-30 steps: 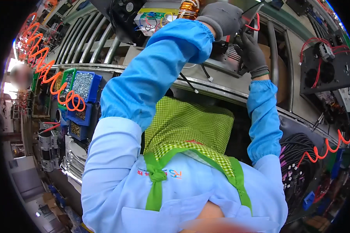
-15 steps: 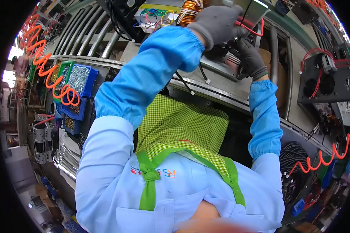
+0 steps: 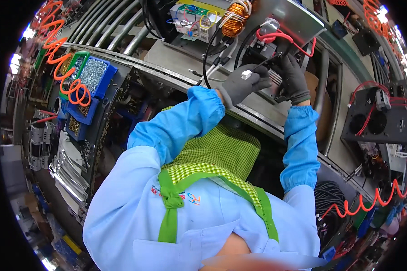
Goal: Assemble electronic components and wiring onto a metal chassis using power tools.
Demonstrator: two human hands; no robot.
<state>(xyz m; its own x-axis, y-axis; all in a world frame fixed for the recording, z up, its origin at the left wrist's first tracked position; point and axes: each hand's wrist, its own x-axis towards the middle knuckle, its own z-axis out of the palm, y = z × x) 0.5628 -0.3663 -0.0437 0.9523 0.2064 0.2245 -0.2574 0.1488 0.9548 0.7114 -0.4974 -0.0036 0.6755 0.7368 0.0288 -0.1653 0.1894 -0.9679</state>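
In a grey glove, my left hand (image 3: 245, 86) is closed on a thin black cable, with its white plug (image 3: 246, 74) showing at the fingers. The cable (image 3: 263, 63) runs up toward my right hand (image 3: 292, 77), also gloved in grey. The right fingers are bent around the cable's other stretch, beside a dark metal assembly; their tips are partly hidden. Just above both hands, thick red wires (image 3: 280, 35) loop by a bare metal plate (image 3: 298, 20). A copper-wound coil (image 3: 235, 19) sits farther left on the same unit, near a white box with coloured wires (image 3: 192, 22).
Metal rollers (image 3: 108, 27) line the far left. Blue bins of screws (image 3: 95, 79) stand at the left under a coiled orange air hose (image 3: 54, 58). On the right are a black fan panel (image 3: 375, 115), a bundle of black cables (image 3: 328, 196) and another coiled hose (image 3: 371, 201).
My left hand has come down and toward me from above the unit, and now holds the cable with the white plug. The right hand has stayed near the same spot.
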